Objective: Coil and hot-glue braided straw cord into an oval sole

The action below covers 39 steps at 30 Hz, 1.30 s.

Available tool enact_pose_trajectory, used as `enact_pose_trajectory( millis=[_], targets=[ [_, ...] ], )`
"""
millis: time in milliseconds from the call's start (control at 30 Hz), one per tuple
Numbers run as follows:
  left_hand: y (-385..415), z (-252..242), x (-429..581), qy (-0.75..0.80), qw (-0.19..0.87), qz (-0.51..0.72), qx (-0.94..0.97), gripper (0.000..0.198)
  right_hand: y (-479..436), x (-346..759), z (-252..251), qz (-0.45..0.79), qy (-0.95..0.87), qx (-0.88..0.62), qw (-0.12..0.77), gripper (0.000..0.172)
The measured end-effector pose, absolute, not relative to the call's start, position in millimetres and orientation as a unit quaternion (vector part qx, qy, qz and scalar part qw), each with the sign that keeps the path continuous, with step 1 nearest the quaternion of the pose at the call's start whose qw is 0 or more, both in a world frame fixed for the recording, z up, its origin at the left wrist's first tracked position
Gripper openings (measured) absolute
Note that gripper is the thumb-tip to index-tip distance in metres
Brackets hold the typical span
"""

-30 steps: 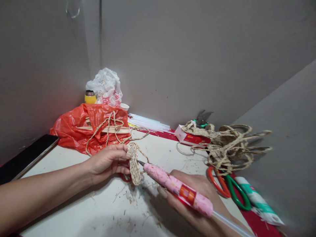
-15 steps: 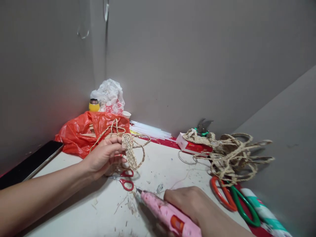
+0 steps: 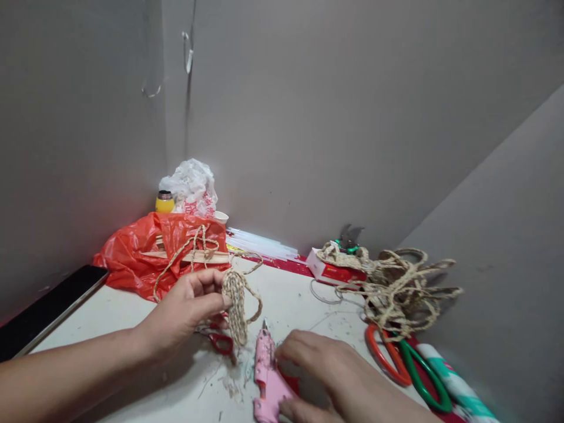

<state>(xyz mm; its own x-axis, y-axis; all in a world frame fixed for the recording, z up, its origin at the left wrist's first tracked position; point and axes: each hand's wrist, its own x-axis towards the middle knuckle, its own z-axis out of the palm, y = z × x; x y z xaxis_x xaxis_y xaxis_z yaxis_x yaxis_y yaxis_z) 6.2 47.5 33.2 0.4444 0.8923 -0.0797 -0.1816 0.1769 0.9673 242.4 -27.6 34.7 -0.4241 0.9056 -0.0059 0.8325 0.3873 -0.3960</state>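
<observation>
My left hand (image 3: 194, 305) pinches a flat oval coil of braided straw cord (image 3: 237, 308) between thumb and fingers, and a loose length loops away behind it. Below that hand, partly covered, lie small scissors with red handles (image 3: 221, 342). A pink hot glue gun (image 3: 267, 370) rests on its side on the white table (image 3: 176, 385), its metal nozzle pointing away from me. Over its right side is my right hand (image 3: 324, 373), fingers apart and curved, with the fingertips close to the gun; whether they touch it is hard to tell.
At the back left sit a red plastic bag (image 3: 132, 258), a yellow jar (image 3: 164, 202) and clear glue sticks (image 3: 259, 244). A tangle of braided cord (image 3: 405, 288) and large orange-and-green-handled tools (image 3: 425, 376) lie at right. A phone (image 3: 48, 308) lies far left.
The glue gun has gone from my right hand's grip to lying on the table, turned to point away. My right hand has loosened. The coil in my left hand now hangs more upright.
</observation>
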Motion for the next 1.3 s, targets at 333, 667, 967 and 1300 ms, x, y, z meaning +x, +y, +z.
enact_pose_trajectory(
  millis=[333,667,967,1300],
  targets=[
    [24.9,25.6,17.7,0.343,0.716,0.291,0.534,0.017,-22.8,225.5,7.3,0.359,-0.704,-0.475,0.388,0.023],
    [22.9,22.4,18.3,0.351,0.705,0.293,0.542,0.02,-25.9,215.9,12.3,0.512,-0.609,-0.453,0.403,0.032],
    [22.5,20.5,21.5,0.351,0.71,0.29,0.537,0.021,-25.6,209.2,11.5,0.581,-0.549,-0.446,0.401,0.038],
    [22.0,17.4,21.1,0.346,0.725,0.296,0.517,0.023,-23.3,205.8,-8.4,0.646,-0.461,-0.414,0.445,0.037]
  ],
)
